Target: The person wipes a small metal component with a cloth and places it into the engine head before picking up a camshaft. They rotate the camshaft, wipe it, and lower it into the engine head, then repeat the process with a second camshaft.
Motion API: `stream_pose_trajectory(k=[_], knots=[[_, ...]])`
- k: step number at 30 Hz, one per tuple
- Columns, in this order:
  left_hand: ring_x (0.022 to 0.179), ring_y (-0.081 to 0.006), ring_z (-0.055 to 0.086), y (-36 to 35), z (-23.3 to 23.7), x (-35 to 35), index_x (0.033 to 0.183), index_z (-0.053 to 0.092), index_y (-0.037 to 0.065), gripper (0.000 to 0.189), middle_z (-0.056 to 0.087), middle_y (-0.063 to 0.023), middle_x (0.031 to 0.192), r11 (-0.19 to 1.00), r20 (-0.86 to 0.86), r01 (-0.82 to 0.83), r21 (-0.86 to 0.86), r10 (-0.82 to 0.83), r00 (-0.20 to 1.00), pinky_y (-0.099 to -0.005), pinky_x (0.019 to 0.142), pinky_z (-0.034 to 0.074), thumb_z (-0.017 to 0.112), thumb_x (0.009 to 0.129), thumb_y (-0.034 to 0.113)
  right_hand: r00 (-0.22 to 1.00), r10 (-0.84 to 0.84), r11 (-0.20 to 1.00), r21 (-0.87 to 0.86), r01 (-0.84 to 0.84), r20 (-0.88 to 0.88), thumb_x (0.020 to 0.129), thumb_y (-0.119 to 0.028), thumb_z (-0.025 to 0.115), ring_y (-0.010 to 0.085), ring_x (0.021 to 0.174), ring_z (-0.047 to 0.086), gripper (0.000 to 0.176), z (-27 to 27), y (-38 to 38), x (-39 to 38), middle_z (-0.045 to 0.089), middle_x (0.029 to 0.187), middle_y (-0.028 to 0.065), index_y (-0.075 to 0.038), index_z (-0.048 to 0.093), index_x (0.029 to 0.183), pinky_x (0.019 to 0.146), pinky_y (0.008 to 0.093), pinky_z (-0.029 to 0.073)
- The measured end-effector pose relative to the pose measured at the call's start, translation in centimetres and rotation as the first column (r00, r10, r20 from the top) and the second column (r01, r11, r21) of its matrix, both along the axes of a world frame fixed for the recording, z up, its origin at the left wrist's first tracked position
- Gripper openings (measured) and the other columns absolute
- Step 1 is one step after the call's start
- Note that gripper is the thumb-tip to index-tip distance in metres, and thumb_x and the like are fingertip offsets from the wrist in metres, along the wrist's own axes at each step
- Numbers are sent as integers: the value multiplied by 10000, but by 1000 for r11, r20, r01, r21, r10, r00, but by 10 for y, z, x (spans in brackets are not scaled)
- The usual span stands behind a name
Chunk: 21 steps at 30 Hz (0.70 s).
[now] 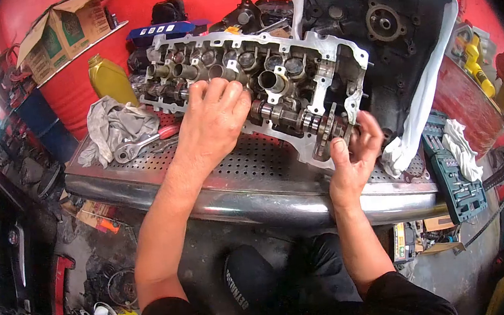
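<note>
An aluminium cylinder head (289, 44) lies on a perforated metal bench (252, 160), its open top facing me. A dark camshaft (288, 116) runs along its near side. My left hand (217, 121) rests palm down over the camshaft's middle, fingers curled on it. My right hand (357, 148) grips the gear end of the camshaft (331, 128) at the head's right corner.
A ratchet wrench (138, 144) and a grey rag (113, 125) lie at the bench's left. A yellow oil bottle (109, 79) stands behind them. An engine block (386, 24) in white plastic leans at the right. A green socket case (456, 178) sits beyond the right end.
</note>
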<state>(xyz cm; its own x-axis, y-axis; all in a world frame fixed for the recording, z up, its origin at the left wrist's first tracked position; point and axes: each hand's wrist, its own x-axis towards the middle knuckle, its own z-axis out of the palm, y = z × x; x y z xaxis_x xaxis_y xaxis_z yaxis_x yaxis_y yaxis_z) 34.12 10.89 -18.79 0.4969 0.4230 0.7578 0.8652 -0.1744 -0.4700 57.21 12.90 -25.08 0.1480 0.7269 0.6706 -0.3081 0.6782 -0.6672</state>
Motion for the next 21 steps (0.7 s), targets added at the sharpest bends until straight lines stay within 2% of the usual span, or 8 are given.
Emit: stream_pose_trajectory(k=[1, 2, 8, 12, 13, 15, 19, 21], knots=[[947, -214, 513, -1, -2, 1, 947, 614, 42, 224, 538, -41, 960, 1000, 20, -1, 1, 1, 1000, -397, 859, 382, 587, 729, 85, 1000, 25, 1000, -17, -25, -2, 715, -171, 821, 224, 1157, 463, 819, -3, 3, 1, 359, 1336, 101, -86, 342, 1375, 955, 364, 410], [971, -218, 518, -2, -5, 2, 963, 614, 41, 250, 546, -43, 985, 1000, 40, -4, 2, 4, 999, -405, 873, 379, 596, 714, 57, 995, -77, 991, 111, 70, 66, 730, -184, 813, 232, 1177, 459, 703, -4, 8, 1, 362, 1347, 114, -80, 434, 1313, 951, 369, 419], [999, -220, 525, -2, -7, 1, 983, 621, 44, 294, 562, -44, 1010, 998, 89, 63, 13, -64, 994, -419, 893, 374, 623, 690, 31, 922, -283, 948, 226, 226, 263, 661, -219, 856, 274, 1222, 443, 571, 0, 5, 5, 365, 1371, 167, -52, 613, 1151, 983, 382, 415], [1001, -224, 527, 2, -8, 0, 940, 626, 48, 271, 577, -43, 995, 997, 87, 82, 2, -82, 993, -428, 882, 373, 616, 670, 28, 897, -356, 931, 182, 316, 261, 635, -217, 871, 286, 1233, 438, 554, 6, 0, -1, 395, 1349, 179, -38, 641, 1107, 998, 372, 397], [1000, -226, 528, 2, -7, 1, 928, 625, 51, 264, 580, -42, 993, 997, 95, 78, -19, -76, 993, -430, 881, 373, 612, 665, 30, 940, -284, 956, 125, 264, 188, 640, -182, 862, 287, 1234, 439, 529, 4, 4, -2, 406, 1345, 181, -27, 642, 1096, 1011, 363, 373], [998, -232, 528, -1, -3, 4, 904, 623, 56, 251, 586, -40, 991, 996, 106, 54, -69, -46, 993, -434, 878, 372, 605, 655, 35, 876, -382, 924, 148, 353, 294, 646, -137, 843, 276, 1241, 436, 498, 7, -1, 0, 416, 1352, 176, -21, 644, 1087, 1021, 358, 353], [1028, -243, 507, -3, -8, -1, 955, 642, 92, 254, 572, -41, 1012, 999, 171, 21, -41, -14, 985, -442, 910, 373, 595, 706, 78, 923, -307, 951, 46, 305, 232, 747, -93, 745, 259, 1221, 455, 425, 9, -5, -9, 413, 1375, 166, -8, 617, 1144, 1026, 352, 352], [1020, -248, 508, -8, -11, -8, 966, 660, 94, 240, 573, -50, 1042, 993, 265, 121, 6, -118, 957, -432, 906, 375, 603, 734, 105, 877, -385, 922, 151, 355, 287, 767, -97, 740, 254, 1218, 460, 413, 3, 1, -4, 399, 1388, 164, -3, 611, 1147, 1030, 359, 355]])
